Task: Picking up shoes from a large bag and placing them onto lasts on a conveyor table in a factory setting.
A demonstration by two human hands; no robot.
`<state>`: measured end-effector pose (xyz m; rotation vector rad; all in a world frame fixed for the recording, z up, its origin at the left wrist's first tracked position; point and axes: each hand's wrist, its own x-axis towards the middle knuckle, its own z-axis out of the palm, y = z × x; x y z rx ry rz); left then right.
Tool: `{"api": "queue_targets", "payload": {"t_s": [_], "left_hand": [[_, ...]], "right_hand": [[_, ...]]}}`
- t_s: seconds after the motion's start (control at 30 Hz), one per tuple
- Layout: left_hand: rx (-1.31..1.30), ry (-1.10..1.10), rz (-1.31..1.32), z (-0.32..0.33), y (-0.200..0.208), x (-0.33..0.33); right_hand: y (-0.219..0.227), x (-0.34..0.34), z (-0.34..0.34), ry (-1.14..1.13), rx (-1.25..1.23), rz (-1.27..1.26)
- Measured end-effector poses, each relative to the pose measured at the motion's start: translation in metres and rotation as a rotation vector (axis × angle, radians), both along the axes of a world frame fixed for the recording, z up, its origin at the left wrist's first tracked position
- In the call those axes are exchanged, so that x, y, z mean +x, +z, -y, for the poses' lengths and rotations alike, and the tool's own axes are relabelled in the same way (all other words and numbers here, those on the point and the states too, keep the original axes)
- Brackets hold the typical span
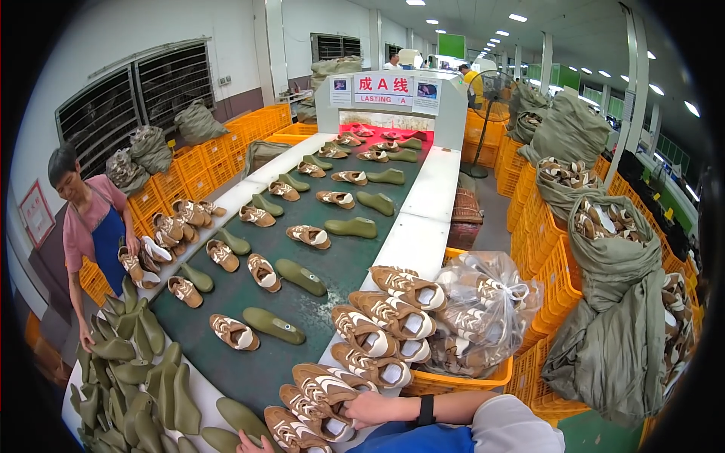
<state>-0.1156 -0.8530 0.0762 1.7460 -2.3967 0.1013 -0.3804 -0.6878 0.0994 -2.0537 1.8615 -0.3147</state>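
At the bottom edge, my left hand (254,444) rests its fingers on a green shoe last (243,417); the hand is partly cut off. My right hand (368,408), with a dark band on its wrist, reaches to the collar of a brown-and-white sneaker (316,411), fingertips partly hidden inside the opening. More sneakers (385,325) stand stacked along the belt's right ledge. A heap of green lasts (140,377) covers the near left ledge. Sneakers and lasts lie in pairs on the dark green conveyor belt (302,343).
Across the belt, a co-worker (98,226) in a blue apron touches lasts and sneakers. An orange crate (483,377) holds a clear bag of sneakers (483,317) by my right. The belt enters a machine (393,94). Orange crates and green sacks (604,355) line the right side.
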Motion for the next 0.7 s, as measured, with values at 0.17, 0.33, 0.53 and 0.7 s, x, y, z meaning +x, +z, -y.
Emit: {"api": "queue_targets", "payload": {"t_s": [0.17,0.33,0.53,0.7], "left_hand": [[0.011,0.013,0.022,0.0001,-0.0005,0.0013],[0.064,0.014,0.007,0.0,0.0046,0.0001],[0.06,0.016,-0.005,0.0007,0.001,0.0009],[0.031,0.011,0.021,0.0004,0.0008,-0.0006]], "right_hand": [[0.0072,0.0009,-0.0002,0.004,0.007,-0.003],[0.0046,0.0022,-0.0003,-0.011,0.022,-0.011],[0.0068,0.0033,-0.0001,-0.015,0.017,-0.021],[0.007,0.0031,-0.0011,-0.012,0.019,-0.029]]}}
